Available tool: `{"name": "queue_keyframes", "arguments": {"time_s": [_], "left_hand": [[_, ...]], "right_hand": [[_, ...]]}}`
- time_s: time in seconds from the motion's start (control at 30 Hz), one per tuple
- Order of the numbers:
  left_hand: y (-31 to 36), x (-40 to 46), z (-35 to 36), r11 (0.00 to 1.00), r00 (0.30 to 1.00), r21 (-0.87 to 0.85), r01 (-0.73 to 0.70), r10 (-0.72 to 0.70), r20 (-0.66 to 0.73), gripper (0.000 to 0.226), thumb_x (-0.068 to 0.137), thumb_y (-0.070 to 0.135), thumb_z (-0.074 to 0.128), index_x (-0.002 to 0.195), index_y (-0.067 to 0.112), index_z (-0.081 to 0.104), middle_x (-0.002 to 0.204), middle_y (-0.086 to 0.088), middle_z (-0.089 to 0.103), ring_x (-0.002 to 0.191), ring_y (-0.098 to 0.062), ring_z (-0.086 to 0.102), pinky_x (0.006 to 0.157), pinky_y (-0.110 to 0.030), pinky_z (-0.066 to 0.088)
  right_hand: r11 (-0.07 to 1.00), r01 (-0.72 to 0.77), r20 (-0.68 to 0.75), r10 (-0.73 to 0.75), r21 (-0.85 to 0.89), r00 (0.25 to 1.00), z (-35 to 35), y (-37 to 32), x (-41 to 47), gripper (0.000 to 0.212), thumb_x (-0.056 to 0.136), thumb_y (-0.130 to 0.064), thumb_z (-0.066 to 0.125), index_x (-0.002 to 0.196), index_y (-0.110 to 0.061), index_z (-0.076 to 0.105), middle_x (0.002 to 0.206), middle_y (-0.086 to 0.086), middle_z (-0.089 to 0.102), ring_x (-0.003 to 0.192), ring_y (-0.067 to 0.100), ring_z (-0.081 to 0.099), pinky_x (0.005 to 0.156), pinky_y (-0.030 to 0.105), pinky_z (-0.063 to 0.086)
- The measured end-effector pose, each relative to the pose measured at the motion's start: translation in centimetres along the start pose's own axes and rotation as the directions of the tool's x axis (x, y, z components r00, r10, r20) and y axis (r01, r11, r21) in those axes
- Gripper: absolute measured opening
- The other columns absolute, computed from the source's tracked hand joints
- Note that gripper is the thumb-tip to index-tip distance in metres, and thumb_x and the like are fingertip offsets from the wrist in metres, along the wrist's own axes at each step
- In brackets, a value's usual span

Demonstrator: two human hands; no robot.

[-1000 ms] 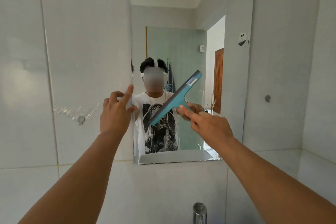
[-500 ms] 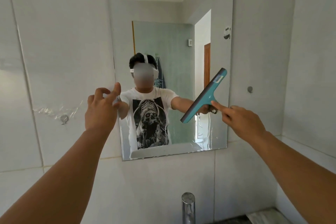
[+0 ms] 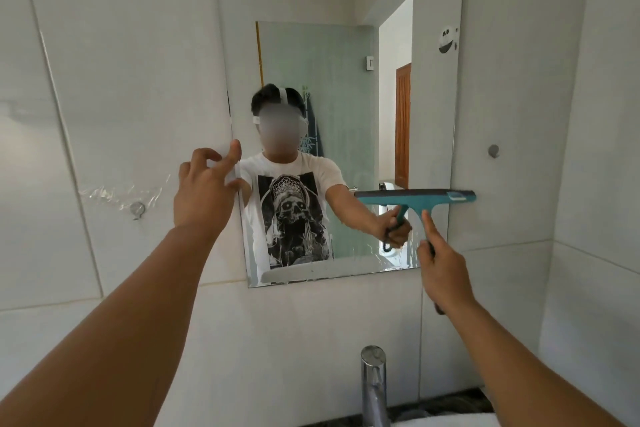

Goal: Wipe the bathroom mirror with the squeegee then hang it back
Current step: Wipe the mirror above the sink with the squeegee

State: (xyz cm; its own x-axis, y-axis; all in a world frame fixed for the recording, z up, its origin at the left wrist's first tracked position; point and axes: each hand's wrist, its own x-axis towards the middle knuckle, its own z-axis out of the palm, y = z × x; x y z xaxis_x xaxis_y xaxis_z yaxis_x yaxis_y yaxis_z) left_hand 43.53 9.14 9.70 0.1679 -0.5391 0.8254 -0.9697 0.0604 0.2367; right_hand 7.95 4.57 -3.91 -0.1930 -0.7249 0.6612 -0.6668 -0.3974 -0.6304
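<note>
A frameless mirror hangs on the white tiled wall. My right hand grips the handle of a teal squeegee, index finger stretched up along the stem. Its blade lies level against the mirror's lower right part and pokes past the right edge. My left hand rests on the mirror's left edge, fingers spread, holding nothing. Water streaks show on the glass below the blade.
A small metal hook sits on the wall right of the mirror. Another hook with torn clear tape is on the left. A chrome tap rises below, above the basin rim. A small sticker marks the mirror's top right.
The squeegee has swung from a steep tilt to level and moved right, to the mirror's right edge. My left hand has stayed on the left edge.
</note>
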Motion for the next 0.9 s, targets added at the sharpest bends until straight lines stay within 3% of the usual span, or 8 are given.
{"name": "queue_keyframes", "arguments": {"time_s": [0.23, 0.33, 0.47, 0.6, 0.9], "left_hand": [[-0.1, -0.1, 0.0, 1.000, 1.000, -0.002, -0.012, 0.012, 0.009, 0.062, 0.089, 0.026, 0.063, 0.142, 0.042, 0.035, 0.138, -0.011, 0.033, 0.123, -0.039, 0.031, 0.086, -0.050, 0.048], [-0.4, 0.0, 0.0, 0.999, 0.999, 0.025, -0.027, 0.027, 0.021, 0.067, 0.087, 0.028, 0.066, 0.143, 0.042, 0.033, 0.141, -0.012, 0.029, 0.126, -0.040, 0.027, 0.092, -0.050, 0.047], [-0.8, 0.1, 0.3, 0.998, 0.999, 0.046, -0.039, 0.039, 0.019, 0.070, 0.085, 0.034, 0.068, 0.144, 0.044, 0.031, 0.141, -0.012, 0.029, 0.123, -0.039, 0.028, 0.097, -0.046, 0.044], [-1.2, 0.3, 0.4, 0.997, 0.999, 0.059, -0.047, 0.046, 0.011, 0.071, 0.083, 0.038, 0.069, 0.143, 0.045, 0.031, 0.139, -0.011, 0.030, 0.121, -0.039, 0.029, 0.096, -0.046, 0.045], [-1.7, 0.6, 0.6, 0.991, 0.996, 0.108, -0.083, 0.084, -0.006, 0.070, 0.086, 0.040, 0.066, 0.145, 0.045, 0.028, 0.141, -0.010, 0.031, 0.124, -0.040, 0.029, 0.096, -0.045, 0.045]], "right_hand": [[0.939, -0.239, -0.015, 0.251, 0.248, 0.968, 5.3, -4.6, -3.8, 0.055, 0.101, -0.022, 0.032, 0.150, -0.041, 0.014, 0.061, 0.014, 0.045, 0.050, 0.018, 0.041, 0.047, 0.033, 0.039], [0.882, -0.324, 0.024, 0.336, 0.341, 0.941, 6.6, -7.2, -4.7, 0.054, 0.102, -0.025, 0.028, 0.151, -0.040, 0.011, 0.062, 0.010, 0.046, 0.053, 0.020, 0.047, 0.051, 0.040, 0.051], [0.782, -0.412, 0.100, 0.416, 0.468, 0.904, 8.4, -10.4, -5.6, 0.053, 0.103, -0.029, 0.027, 0.151, -0.039, 0.005, 0.075, 0.008, 0.056, 0.062, 0.019, 0.060, 0.046, 0.028, 0.050], [0.745, -0.432, 0.136, 0.426, 0.508, 0.894, 10.3, -13.0, -7.6, 0.055, 0.103, -0.026, 0.029, 0.152, -0.035, 0.007, 0.069, 0.007, 0.056, 0.058, 0.018, 0.060, 0.049, 0.034, 0.057], [0.775, -0.397, 0.114, 0.394, 0.492, 0.912, 12.0, -14.0, -8.7, 0.057, 0.101, -0.021, 0.029, 0.152, -0.034, 0.008, 0.067, 0.007, 0.056, 0.054, 0.018, 0.060, 0.047, 0.039, 0.059]]}}
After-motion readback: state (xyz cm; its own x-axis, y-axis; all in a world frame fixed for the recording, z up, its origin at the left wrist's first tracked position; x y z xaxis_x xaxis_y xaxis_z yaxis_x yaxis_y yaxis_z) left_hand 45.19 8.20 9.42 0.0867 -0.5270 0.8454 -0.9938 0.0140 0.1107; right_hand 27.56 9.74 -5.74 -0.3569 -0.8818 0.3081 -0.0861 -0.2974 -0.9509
